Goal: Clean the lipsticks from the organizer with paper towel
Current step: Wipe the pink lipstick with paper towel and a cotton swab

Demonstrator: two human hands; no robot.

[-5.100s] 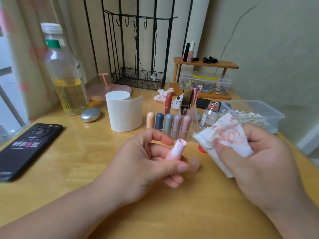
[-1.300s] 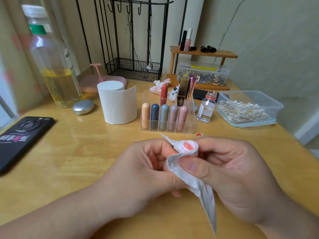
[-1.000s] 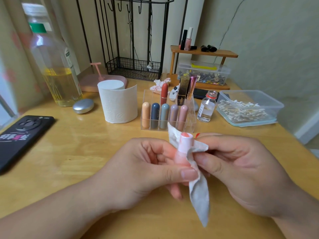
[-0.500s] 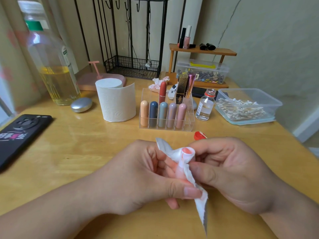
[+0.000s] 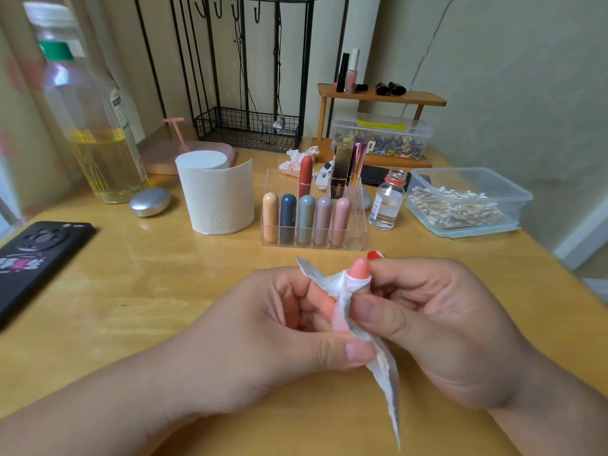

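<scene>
While the pink lipstick point(image 5: 360, 270) is held upright over the near bench point(image 5: 158, 291), just this side of the clear organizer point(image 5: 358, 227), its tube is gripped low by the curled fingers and thumb of the left hand point(image 5: 263, 330). Paper towel point(image 5: 383, 363) is pinched round the collar by the right hand point(image 5: 437, 324), tail hanging. Case judged light, stiff, smooth. Coral bullet judged soft and easily smeared, so hold is best kept on the tube. Towel thin, white, faintly pink-stained.

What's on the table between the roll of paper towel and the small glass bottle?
The clear organizer, with five capsule lipsticks upright in its front row, stands between the paper towel roll and the small glass bottle; the head view shows it.
</scene>
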